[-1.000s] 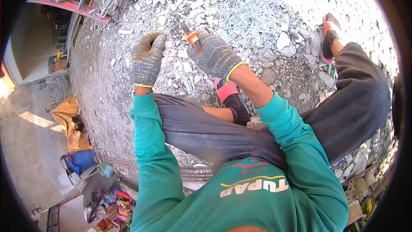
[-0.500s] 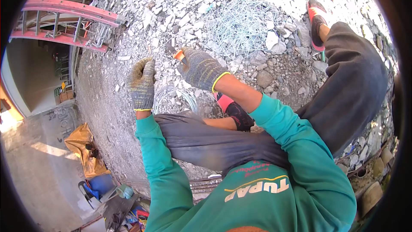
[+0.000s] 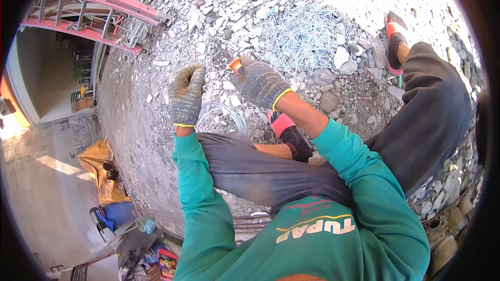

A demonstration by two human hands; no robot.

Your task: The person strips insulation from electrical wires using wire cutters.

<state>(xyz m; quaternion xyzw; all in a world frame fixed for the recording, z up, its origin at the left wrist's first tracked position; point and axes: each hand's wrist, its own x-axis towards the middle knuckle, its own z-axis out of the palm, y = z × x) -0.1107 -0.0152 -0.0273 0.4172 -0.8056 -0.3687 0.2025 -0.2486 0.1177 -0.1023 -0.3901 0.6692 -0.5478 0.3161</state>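
My right hand [image 3: 259, 82], in a grey knitted glove with a yellow cuff, grips orange-handled pliers [image 3: 236, 66]. Their dark metal head points up and left, over the gravel, and its jaws are too small to make out. To the left, my left hand [image 3: 186, 95] wears a matching glove, with fingers curled and thumb pressed against them. Whatever it may pinch is too thin or hidden to tell. A coil of wire [image 3: 237, 117] lies on the ground between my hands and my bent leg. Beyond my right hand spreads a tangled heap of thin cut wire [image 3: 307, 36].
Stones and gravel [image 3: 208, 21] cover the ground. A red ladder [image 3: 99, 0] lies at upper left. An orange-brown sheet [image 3: 101, 169] and a blue container [image 3: 120, 218] are at the left. My shoe [image 3: 397, 36] rests at the right beside rubble.
The whole view has shifted, so the scene appears slightly farther right. Both hands keep nearly the same pose, with the pliers still in my right hand.
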